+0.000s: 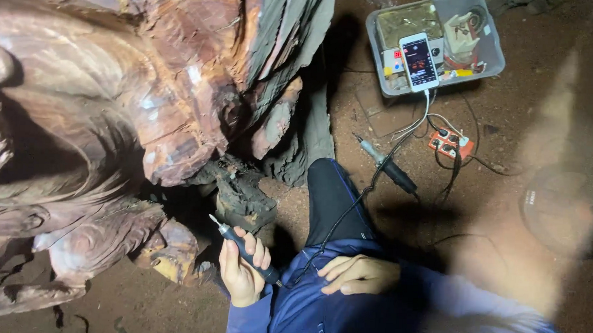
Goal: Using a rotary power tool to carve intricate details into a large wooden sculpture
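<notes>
My left hand [240, 271] grips a slim black rotary carving handpiece [244, 250]. Its thin bit points up-left toward the dark underside of a large reddish-brown carved wood root [115, 101]. A black cable runs from the handpiece across my dark trouser leg [331, 197]. My right hand [358, 275] rests loosely on my blue jacket [324, 305], holding nothing, with its fingers pointing left.
A second handpiece [388, 166] lies on the reddish dirt floor. Behind it stands a clear plastic box [494, 58] of gear with a lit phone [418, 61] on top. An orange socket block [450, 144] with cables lies nearby. A blurred round object [558, 208] sits at the right.
</notes>
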